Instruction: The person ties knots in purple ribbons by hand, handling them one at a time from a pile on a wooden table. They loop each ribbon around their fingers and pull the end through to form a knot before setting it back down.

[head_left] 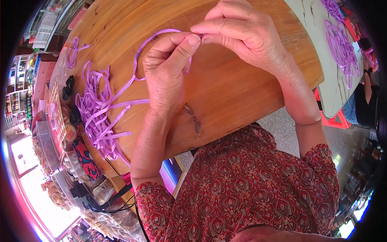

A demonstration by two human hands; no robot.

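Left hand [167,64], right hand [252,38] pinch purple ribbon [169,30], top centre, apparently working short stretch; next move likely needs steady tension.

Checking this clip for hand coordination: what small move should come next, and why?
I'd suggest easing the right hand slightly away from the left hand: their fingertips meet closely, hiding whatever lies between, while the purple ribbon curves loosely beside the left hand, so a slight separation would probably expose the part being handled.
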